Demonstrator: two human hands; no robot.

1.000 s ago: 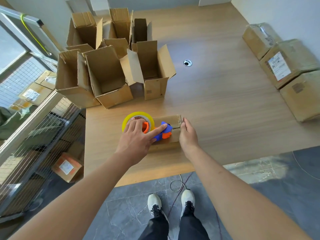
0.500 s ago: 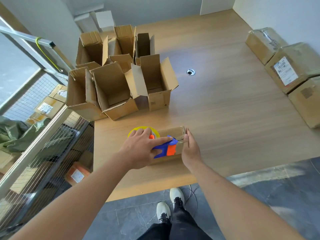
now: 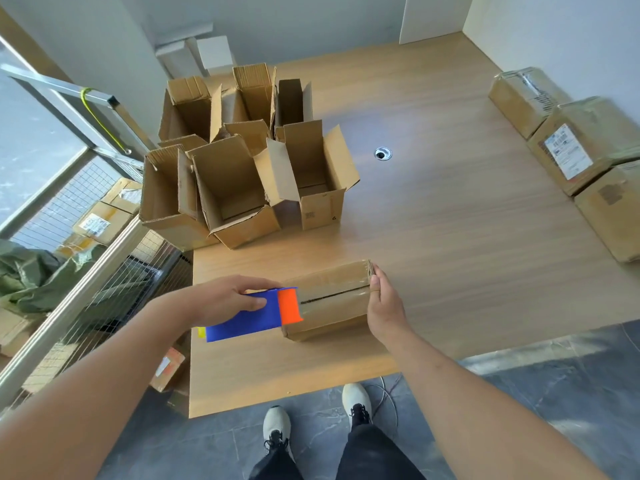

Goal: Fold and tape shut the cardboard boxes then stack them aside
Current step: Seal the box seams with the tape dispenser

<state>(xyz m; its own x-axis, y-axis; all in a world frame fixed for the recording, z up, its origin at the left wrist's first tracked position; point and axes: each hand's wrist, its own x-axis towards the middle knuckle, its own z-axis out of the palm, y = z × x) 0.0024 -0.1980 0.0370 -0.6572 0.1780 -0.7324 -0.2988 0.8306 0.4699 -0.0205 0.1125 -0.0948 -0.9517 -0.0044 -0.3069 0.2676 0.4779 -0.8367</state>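
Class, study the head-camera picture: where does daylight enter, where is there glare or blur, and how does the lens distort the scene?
Head view: daylight enters from the window at left; a pale sheen lies on the light wooden table; the taped, labelled cardboard parcels at right are smeared by blur; wide-angle bending curves the table's edges and stretches both forearms.

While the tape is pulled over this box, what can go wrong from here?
The left hand has the tape dispenser at the closed box's left end, over bare table; the tape may tear off crooked there. Only the right hand steadies the box, so it may slide. The dark seam shows under the tape; the flaps may gape.
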